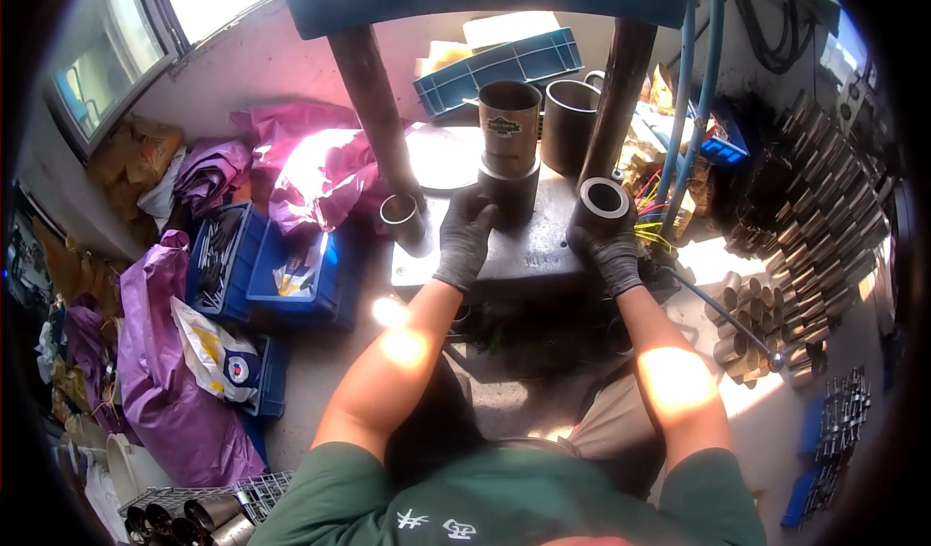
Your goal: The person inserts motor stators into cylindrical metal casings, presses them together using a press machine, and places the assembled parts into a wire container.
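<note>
Your L grip (466,242) fwd, half-curled by dark base cyl (512,193), can't tell hold. R grip (607,249) wraps thick-walled cyl (593,218).

Shirt (524,493) is rocking dark green with white characters (412,520), gloves (464,245) are looking charcoal, plastic sheeting (175,381) is going full purple, crates (291,310) are showing blue, and the tan-grey cylinder (510,146) is sporting a dark emblem (503,127).

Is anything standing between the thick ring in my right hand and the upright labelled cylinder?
Nothing visible. Only press table shows between the thick ring in your right hand and the labelled cylinder; the wider dark cylinder stands farther back.
</note>
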Demonstrator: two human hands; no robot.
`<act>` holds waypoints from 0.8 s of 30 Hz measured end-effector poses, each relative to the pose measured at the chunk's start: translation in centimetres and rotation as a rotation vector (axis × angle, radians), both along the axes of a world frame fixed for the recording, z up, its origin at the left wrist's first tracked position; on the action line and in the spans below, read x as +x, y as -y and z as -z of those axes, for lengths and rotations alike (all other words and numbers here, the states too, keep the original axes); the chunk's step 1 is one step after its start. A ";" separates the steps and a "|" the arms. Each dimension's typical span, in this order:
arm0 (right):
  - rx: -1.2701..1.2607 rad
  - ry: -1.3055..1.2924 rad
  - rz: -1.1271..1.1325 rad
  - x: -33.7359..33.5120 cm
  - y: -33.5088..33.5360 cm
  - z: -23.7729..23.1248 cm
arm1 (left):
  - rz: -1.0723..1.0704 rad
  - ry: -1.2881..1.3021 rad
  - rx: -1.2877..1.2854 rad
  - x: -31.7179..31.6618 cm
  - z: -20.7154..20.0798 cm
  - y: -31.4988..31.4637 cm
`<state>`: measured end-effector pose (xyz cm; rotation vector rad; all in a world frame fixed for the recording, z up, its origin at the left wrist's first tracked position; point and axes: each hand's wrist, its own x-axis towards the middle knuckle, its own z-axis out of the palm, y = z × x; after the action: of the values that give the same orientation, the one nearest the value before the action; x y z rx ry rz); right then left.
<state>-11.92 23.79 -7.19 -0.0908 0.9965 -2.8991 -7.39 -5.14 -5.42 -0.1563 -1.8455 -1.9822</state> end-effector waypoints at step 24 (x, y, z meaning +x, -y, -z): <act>0.603 -0.773 0.536 4.1 10.2 -22.5 | 0.098 -0.022 -0.043 3.5 -6.6 -0.8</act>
<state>-7.86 13.63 15.32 -1.1130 2.2673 -2.8275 -3.87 -4.36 1.17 -0.2851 -1.9009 -1.9981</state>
